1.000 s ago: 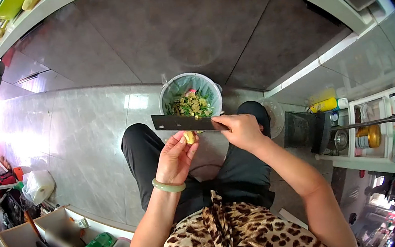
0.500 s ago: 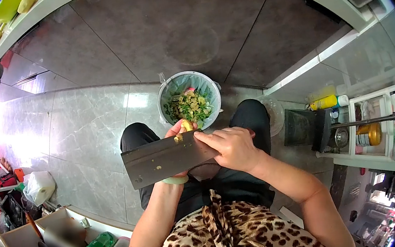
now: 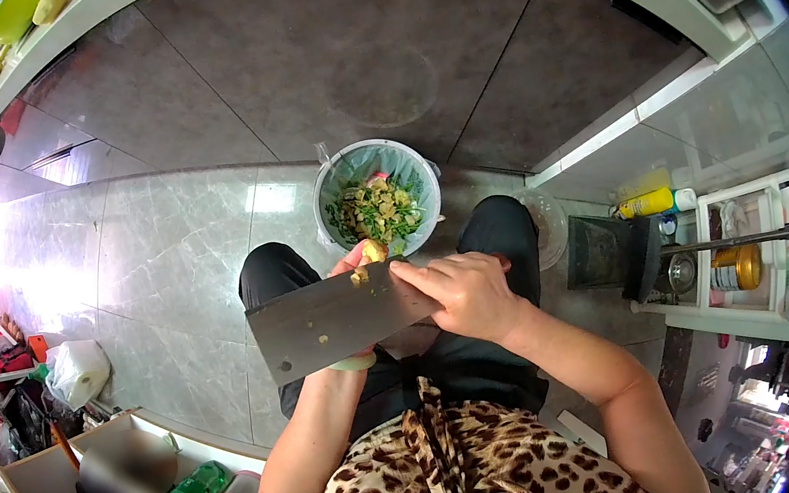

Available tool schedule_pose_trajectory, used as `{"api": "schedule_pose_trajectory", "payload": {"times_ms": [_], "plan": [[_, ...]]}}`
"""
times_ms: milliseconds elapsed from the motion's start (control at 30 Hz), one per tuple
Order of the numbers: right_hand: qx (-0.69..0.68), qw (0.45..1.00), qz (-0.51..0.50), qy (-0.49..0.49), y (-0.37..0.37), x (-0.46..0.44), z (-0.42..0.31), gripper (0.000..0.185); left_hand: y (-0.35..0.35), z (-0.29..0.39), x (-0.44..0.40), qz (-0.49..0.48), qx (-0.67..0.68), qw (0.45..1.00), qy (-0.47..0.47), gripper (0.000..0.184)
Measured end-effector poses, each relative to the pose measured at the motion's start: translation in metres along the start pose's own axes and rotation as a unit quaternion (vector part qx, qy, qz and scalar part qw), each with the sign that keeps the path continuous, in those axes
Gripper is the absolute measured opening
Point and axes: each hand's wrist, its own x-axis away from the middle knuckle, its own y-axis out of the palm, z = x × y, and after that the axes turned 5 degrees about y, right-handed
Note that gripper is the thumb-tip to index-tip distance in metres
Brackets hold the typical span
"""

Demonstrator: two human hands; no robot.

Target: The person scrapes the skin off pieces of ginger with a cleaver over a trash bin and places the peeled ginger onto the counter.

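My right hand is closed on a wide cleaver, its index finger stretched along the blade. Small pale scraps stick to the flat of the blade. Beyond the cleaver's edge, my left hand pinches a yellowish piece that looks like ginger. The blade touches or lies very close to that piece and hides most of my left palm. Just past both hands stands a white bin lined with a thin bag, holding green leaves and brownish peelings.
My knees flank the bin. Dark cabinet fronts rise ahead. An open drawer with a green bottle is at lower left. To the right are a long-handled dustpan and a white rack with bottles.
The cleaver has tilted slightly, its far left end dropping a little toward my body. Both hands keep their hold and have barely moved.
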Motion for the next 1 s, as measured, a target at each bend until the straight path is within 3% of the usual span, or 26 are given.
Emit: {"api": "schedule_pose_trajectory", "payload": {"times_ms": [67, 133, 267, 367, 433, 567, 633, 700, 767, 800, 933, 1000], "plan": [[0.02, 1.0, 0.002, 0.005, -0.001, 0.001, 0.004, 0.05, 0.0, 0.002, 0.001, 0.034, 0.009, 0.999, -0.02, 0.019], [0.014, 1.0, 0.001, 0.001, -0.001, 0.002, 0.006, 0.051, -0.007, 0.002, -0.002, -0.037, 0.056, 0.996, -0.057, 0.016], [0.011, 1.0, -0.006, -0.01, -0.002, 0.002, 0.008, 0.054, -0.01, 0.0, 0.002, -0.021, 0.045, 0.997, -0.052, 0.019], [0.021, 0.999, -0.028, 0.008, -0.005, 0.002, 0.014, 0.052, -0.003, 0.006, 0.009, 0.012, 0.013, 0.999, -0.037, 0.021], [0.016, 1.0, -0.018, 0.017, -0.004, 0.001, 0.023, 0.05, 0.019, 0.018, 0.022, 0.115, 0.041, 0.992, -0.044, 0.022], [-0.009, 0.998, 0.002, 0.057, 0.001, -0.002, 0.034, 0.046, -0.018, 0.009, 0.014, 0.045, -0.058, 0.997, -0.022, 0.024], [-0.009, 0.999, 0.029, 0.03, 0.001, -0.006, 0.025, 0.045, -0.018, 0.01, 0.01, 0.006, 0.036, 0.998, -0.045, 0.025], [-0.013, 1.0, -0.02, 0.02, -0.005, -0.006, 0.012, 0.045, -0.01, 0.008, 0.014, 0.004, 0.016, 1.0, -0.015, 0.032], [0.011, 0.999, -0.028, 0.014, -0.006, -0.008, 0.005, 0.045, 0.001, 0.013, 0.014, -0.084, 0.101, 0.991, -0.009, 0.041], [0.006, 1.0, -0.019, 0.014, -0.004, -0.008, 0.005, 0.047, 0.0, 0.012, 0.012, -0.079, 0.071, 0.994, -0.003, 0.048], [0.004, 1.0, -0.008, 0.006, 0.001, -0.006, 0.006, 0.048, -0.002, 0.013, 0.014, -0.119, 0.112, 0.987, -0.001, 0.045], [0.007, 1.0, -0.01, 0.003, 0.001, -0.003, 0.011, 0.046, -0.003, 0.013, 0.016, -0.041, 0.011, 0.999, 0.005, 0.045]]}}
